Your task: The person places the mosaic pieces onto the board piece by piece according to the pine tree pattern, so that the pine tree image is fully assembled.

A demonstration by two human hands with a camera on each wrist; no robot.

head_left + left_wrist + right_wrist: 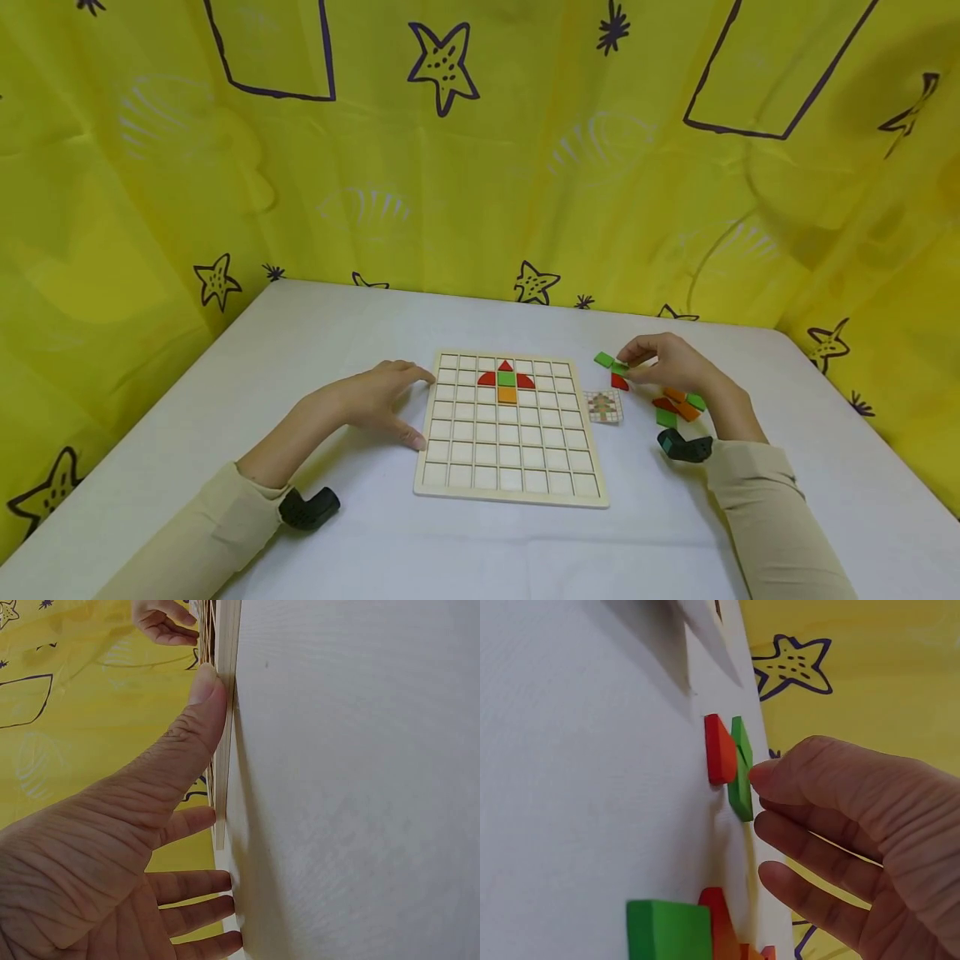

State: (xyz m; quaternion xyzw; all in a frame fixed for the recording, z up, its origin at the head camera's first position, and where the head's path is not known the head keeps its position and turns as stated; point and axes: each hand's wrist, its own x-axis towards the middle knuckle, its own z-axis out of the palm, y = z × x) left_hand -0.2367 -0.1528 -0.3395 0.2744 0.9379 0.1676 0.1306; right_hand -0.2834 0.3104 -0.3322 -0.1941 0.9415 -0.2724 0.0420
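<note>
A wooden grid board (513, 500) lies on the table. On it are a red triangle (505, 365), a green square (507, 379), an orange square (507, 395) and two red quarter-circles (527, 382), one on either side of the green square. My left hand (375, 402) touches the board's left edge with thumb and index fingertip, its fingers extended. Beyond the board's right side, my right hand (670, 364) reaches a green tile (739, 787), thumb tip beside it. A red piece (718, 750) lies against the green tiles. The right index fingertip is hidden in the right wrist view.
A small pattern card (603, 407) lies by the board's right edge. Several loose red, orange and green pieces (686, 409) are heaped near my right wrist. Another green tile (603, 359) lies farther back. A yellow patterned curtain (480, 192) hangs behind the white table (337, 325).
</note>
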